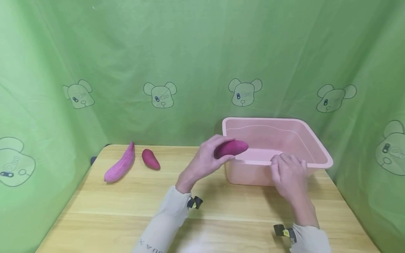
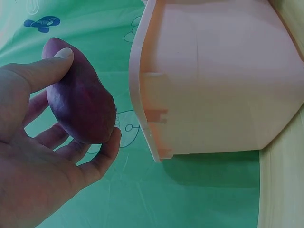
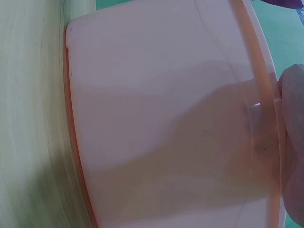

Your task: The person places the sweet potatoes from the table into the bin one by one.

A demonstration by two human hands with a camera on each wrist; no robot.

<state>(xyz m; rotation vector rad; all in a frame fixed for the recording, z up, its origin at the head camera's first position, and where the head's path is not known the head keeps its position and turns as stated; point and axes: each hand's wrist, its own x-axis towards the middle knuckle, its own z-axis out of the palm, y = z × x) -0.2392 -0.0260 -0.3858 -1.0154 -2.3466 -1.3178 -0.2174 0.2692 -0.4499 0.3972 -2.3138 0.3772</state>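
My left hand holds a dark purple sweet potato between thumb and fingers, by the left end of a pink plastic tub. In the left wrist view the thumb lies across the sweet potato, and the tub's outer wall is a short way off. My right hand grips the near rim of the tub, fingers curled over it. Only part of that hand shows at the rim in the right wrist view.
At the table's far left lie a long, ridged pink-purple vegetable and a smaller purple sweet potato. A green curtain with bear-head prints hangs behind and on both sides.
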